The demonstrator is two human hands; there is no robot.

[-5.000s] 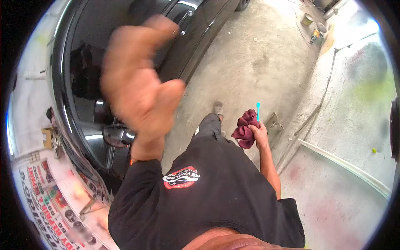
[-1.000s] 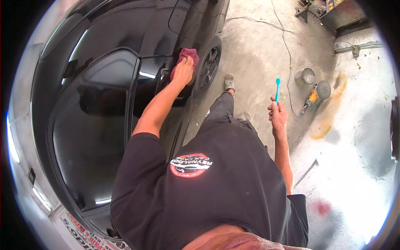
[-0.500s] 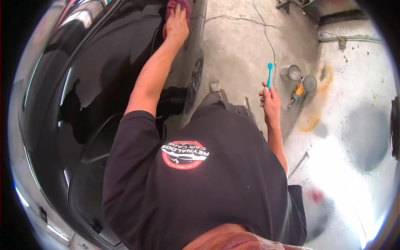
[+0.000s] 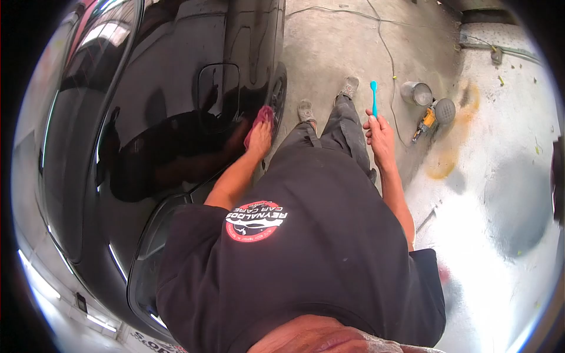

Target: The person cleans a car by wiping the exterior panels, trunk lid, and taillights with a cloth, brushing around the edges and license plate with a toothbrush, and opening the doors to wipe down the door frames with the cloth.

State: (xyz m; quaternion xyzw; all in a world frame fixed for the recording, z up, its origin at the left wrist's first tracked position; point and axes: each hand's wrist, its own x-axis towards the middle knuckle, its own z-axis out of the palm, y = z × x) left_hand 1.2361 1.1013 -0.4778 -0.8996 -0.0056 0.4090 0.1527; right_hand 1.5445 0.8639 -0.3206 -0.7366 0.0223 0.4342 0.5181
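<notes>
My left hand (image 4: 261, 140) is closed on a dark red cloth (image 4: 257, 125) and presses it against the glossy side panel of a black car (image 4: 170, 88). The cloth lies just short of the car's wheel (image 4: 279, 97), below a squarish panel outline like a fuel door (image 4: 218, 94). In my right hand (image 4: 381, 136) is a turquoise toothbrush (image 4: 374, 97), gripped by its handle with the head pointing up and away from me. That hand is held out over the floor, apart from the car.
On the concrete floor (image 4: 329, 44) to the right stand a metal can (image 4: 420, 94) and an orange power tool (image 4: 425, 125) with a round pad. A cord (image 4: 385, 44) runs across the floor. A white, stained wall (image 4: 500, 194) borders the right side.
My left hand has drawn the cloth along the car, back toward my body, so that the arm is now bent. My right hand still holds the toothbrush, almost in the same place.
</notes>
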